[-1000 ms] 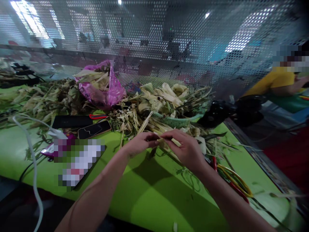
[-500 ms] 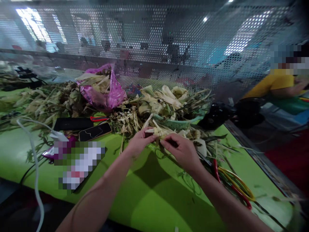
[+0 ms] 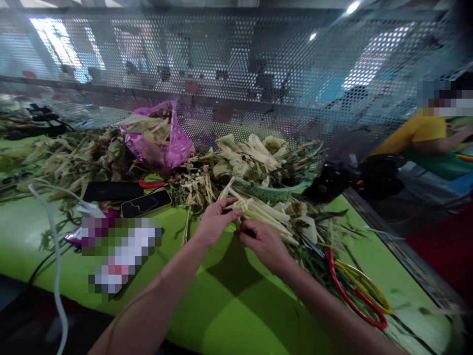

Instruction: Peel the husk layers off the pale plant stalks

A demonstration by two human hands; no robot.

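At the middle of the green bench point(image 3: 225, 310), the left hand point(image 3: 213, 223) pinches the near end of 1 bundle of pale leaf strips point(image 3: 271, 215); the right hand point(image 3: 263, 242) curls shut round it just beside; a firm, even grip should keep the strips aligned.

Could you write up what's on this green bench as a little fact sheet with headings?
Surface: green table
Left hand: pinches the end of the pale leaf strips
Right hand: fingers curled against the same strips from below
By right arm: scissors, red and yellow handles
Behind: green basket, pink bag, both holding leaves
Left side: phone, white cable
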